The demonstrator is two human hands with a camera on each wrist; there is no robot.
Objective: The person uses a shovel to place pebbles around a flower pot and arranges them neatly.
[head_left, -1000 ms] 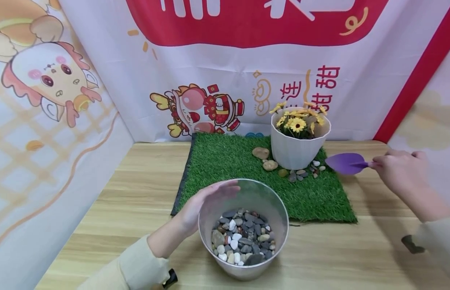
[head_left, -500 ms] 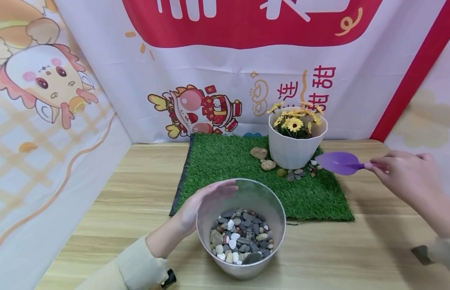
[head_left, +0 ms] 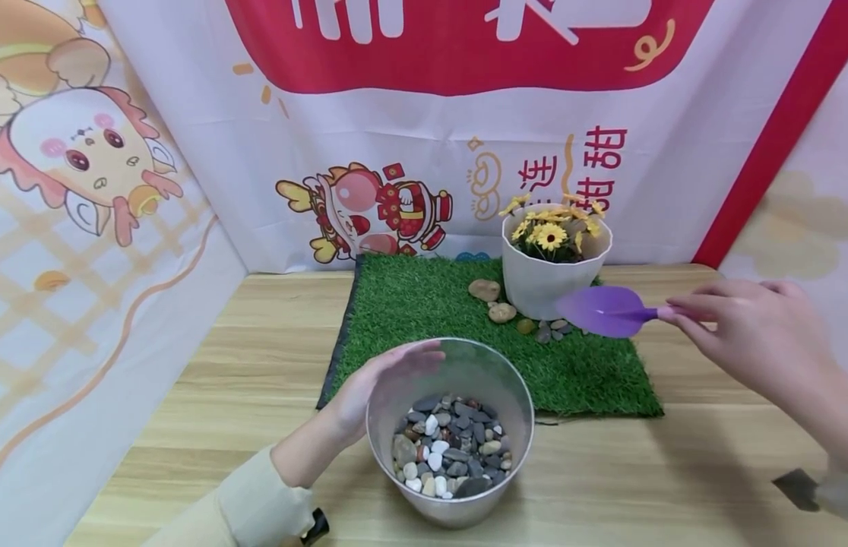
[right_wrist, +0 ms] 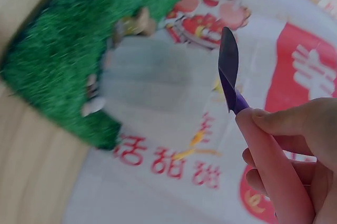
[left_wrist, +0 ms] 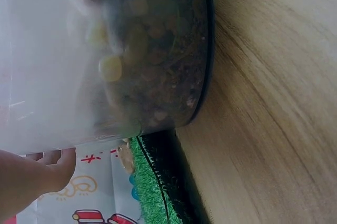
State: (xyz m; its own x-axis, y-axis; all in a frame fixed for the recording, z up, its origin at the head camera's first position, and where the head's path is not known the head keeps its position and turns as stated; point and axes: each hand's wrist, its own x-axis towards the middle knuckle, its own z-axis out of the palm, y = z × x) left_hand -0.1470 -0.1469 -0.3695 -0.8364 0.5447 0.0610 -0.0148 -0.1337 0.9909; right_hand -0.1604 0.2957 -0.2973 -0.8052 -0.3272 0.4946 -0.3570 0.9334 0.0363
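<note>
My right hand (head_left: 752, 319) grips a garden trowel (head_left: 605, 310) with a purple blade and pink handle. The blade is in the air and overlaps the lower right of a white flowerpot (head_left: 530, 277) in the head view. Nothing lies on the blade in the right wrist view, where it appears nearly edge-on. Along the left side of a translucent bucket (head_left: 458, 513), my left hand (head_left: 352, 399) rests with its fingers nearly straight. Grey, white and brown pebbles (head_left: 458, 448) lie inside the bucket. Yellow flowers (head_left: 550, 235) stand in the pot.
Beneath the pot is a green artificial turf mat (head_left: 424, 304) with a dark left edge. Tan stones (head_left: 484, 289) and smaller pebbles (head_left: 550, 331) lie around the pot's base. The wooden table (head_left: 273, 334) meets printed cloth walls at the back and sides.
My right hand has moved the trowel left, from beside the mat's right edge to in front of the pot. The left hand stays at the bucket; the head view has shifted slightly.
</note>
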